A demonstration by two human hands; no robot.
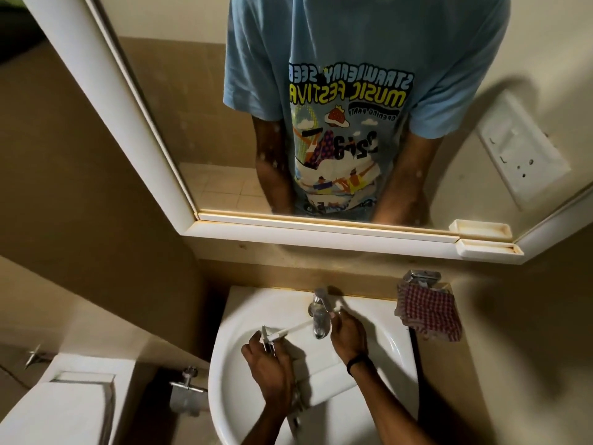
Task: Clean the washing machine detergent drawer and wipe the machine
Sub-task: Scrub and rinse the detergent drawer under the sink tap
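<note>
As left hand [272, 369] grips it, drawer [322, 367] lies beneath.

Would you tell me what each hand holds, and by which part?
Left hand: grip on the lower end of a small grey part. Right hand: grip on the handle end of a white brush.

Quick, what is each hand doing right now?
The left hand grips a small grey part.
The right hand pinches a thin white stick, maybe a brush.
</note>
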